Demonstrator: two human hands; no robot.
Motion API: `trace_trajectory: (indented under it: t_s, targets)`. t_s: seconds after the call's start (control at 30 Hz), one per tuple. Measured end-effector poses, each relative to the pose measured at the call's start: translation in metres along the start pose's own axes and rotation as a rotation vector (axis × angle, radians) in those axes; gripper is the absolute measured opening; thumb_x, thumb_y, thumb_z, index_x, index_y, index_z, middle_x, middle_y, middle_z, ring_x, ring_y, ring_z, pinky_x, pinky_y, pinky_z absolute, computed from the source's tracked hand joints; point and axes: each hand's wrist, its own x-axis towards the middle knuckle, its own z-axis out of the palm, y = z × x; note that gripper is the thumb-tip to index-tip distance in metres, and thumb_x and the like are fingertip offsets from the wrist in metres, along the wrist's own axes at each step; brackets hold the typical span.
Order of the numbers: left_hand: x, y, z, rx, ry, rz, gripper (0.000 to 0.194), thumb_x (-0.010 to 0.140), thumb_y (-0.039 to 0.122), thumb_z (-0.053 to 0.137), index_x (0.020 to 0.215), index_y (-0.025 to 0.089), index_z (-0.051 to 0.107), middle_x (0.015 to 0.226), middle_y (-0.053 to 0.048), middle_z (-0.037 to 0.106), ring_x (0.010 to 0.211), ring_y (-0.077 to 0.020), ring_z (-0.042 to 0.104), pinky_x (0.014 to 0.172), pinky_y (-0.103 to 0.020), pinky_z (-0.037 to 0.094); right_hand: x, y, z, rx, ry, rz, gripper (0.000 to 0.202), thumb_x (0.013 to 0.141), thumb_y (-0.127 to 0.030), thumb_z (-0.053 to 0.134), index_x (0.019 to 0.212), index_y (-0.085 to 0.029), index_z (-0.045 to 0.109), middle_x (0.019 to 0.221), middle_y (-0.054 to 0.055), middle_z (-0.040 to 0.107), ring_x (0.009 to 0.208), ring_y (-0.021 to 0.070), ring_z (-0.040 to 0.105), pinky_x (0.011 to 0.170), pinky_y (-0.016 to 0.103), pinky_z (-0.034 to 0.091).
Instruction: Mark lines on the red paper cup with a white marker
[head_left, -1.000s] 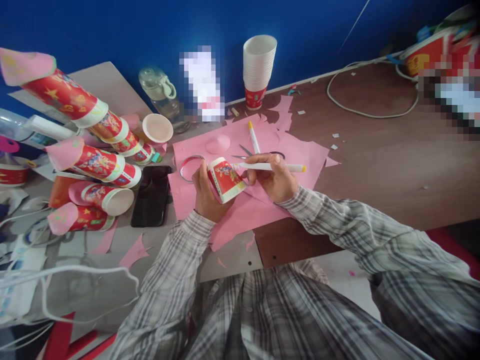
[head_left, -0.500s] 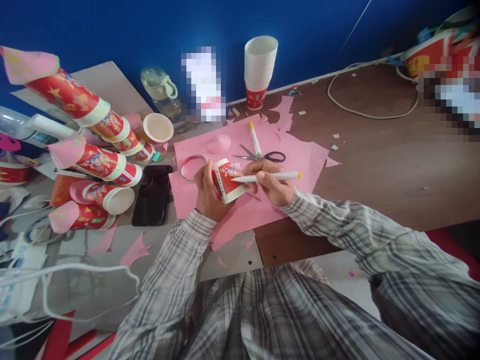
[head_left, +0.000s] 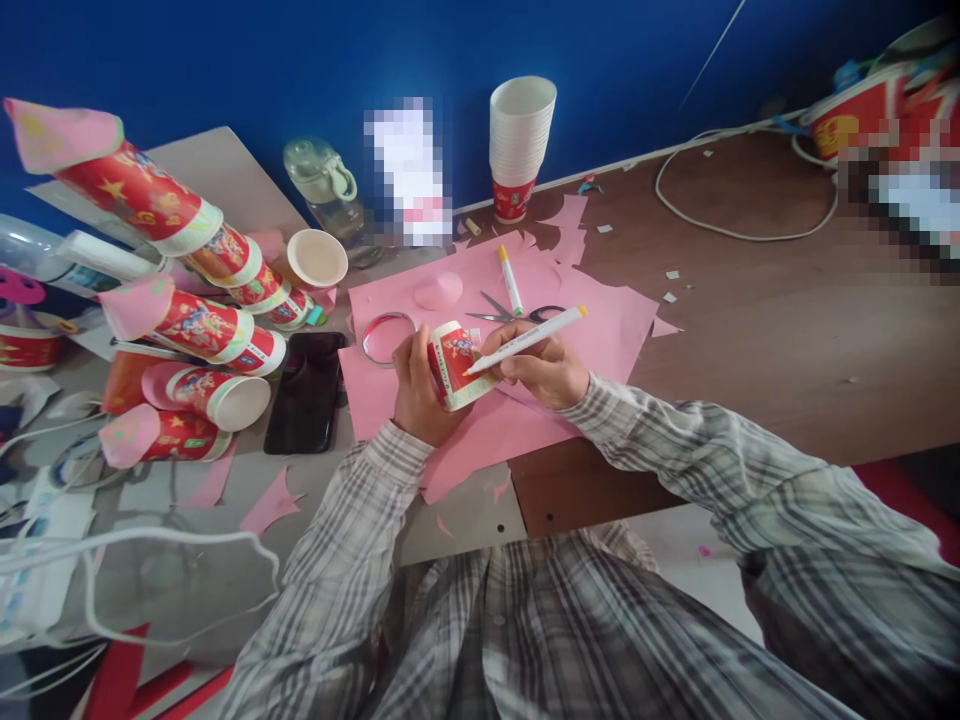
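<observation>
A red printed paper cup (head_left: 454,362) lies tilted in my left hand (head_left: 421,392), whose fingers wrap round it. My right hand (head_left: 541,372) grips a white marker (head_left: 529,338) with a yellow end, and its tip touches the cup's printed side. Under both hands spreads pink paper (head_left: 480,460). Just beyond them lie scissors (head_left: 495,308), a second marker (head_left: 510,280) with a yellow end and a green end, a pink paper cone (head_left: 439,290) and a roll of clear tape (head_left: 388,338).
At the left stand and lie several red cup rockets (head_left: 202,325) with pink cone tops. Near them are a black phone (head_left: 304,392), an open cup (head_left: 317,257) and a water bottle (head_left: 322,180). A stack of cups (head_left: 521,140) stands by the blue wall. A white cable (head_left: 742,235) curls at the right.
The marker in my right hand has tipped up more steeply, and its tip has shifted slightly down on the cup. My left hand and the cup stay nearly in place.
</observation>
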Motion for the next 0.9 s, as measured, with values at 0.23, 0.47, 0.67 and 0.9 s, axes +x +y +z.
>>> trace_trajectory:
  t_s: [0.23, 0.47, 0.67, 0.9]
  targets:
    - [0.001, 0.002, 0.0, -0.005, 0.009, 0.0, 0.081, 0.071, 0.04, 0.064, 0.13, 0.006, 0.02, 0.118, -0.022, 0.041, 0.113, -0.0302, 0.042, 0.098, -0.051, 0.044, 0.002, -0.004, 0.008, -0.082, -0.012, -0.087, 0.026, 0.076, -0.036, 0.06, 0.067, -0.012, 0.057, 0.05, -0.002, 0.046, 0.045, 0.0097, 0.04, 0.047, 0.026, 0.036]
    - [-0.001, 0.001, 0.001, 0.008, 0.006, 0.021, 0.086, 0.069, 0.042, 0.067, 0.13, 0.007, 0.019, 0.118, -0.022, 0.041, 0.113, -0.0307, 0.042, 0.098, -0.051, 0.044, 0.003, -0.001, 0.01, -0.111, 0.0, -0.132, 0.028, 0.082, -0.04, 0.052, 0.074, -0.013, 0.053, 0.048, -0.004, 0.044, 0.044, 0.0098, 0.039, 0.048, 0.026, 0.037]
    - [-0.001, 0.001, 0.001, -0.013, -0.004, 0.017, 0.089, 0.067, 0.047, 0.068, 0.129, 0.004, 0.021, 0.118, -0.023, 0.04, 0.114, -0.0306, 0.042, 0.099, -0.05, 0.044, 0.0, -0.004, 0.011, -0.249, -0.003, -0.174, 0.025, 0.083, -0.036, 0.052, 0.073, -0.013, 0.053, 0.055, -0.001, 0.049, 0.047, 0.0094, 0.043, 0.047, 0.025, 0.038]
    - [-0.002, 0.0, 0.001, -0.009, -0.015, 0.007, 0.086, 0.068, 0.042, 0.068, 0.13, 0.007, 0.02, 0.12, -0.022, 0.041, 0.114, -0.0306, 0.042, 0.099, -0.051, 0.044, -0.002, -0.004, 0.013, -0.332, 0.0, -0.204, 0.021, 0.083, -0.033, 0.051, 0.074, -0.014, 0.052, 0.062, 0.0, 0.05, 0.052, 0.0106, 0.046, 0.049, 0.025, 0.042]
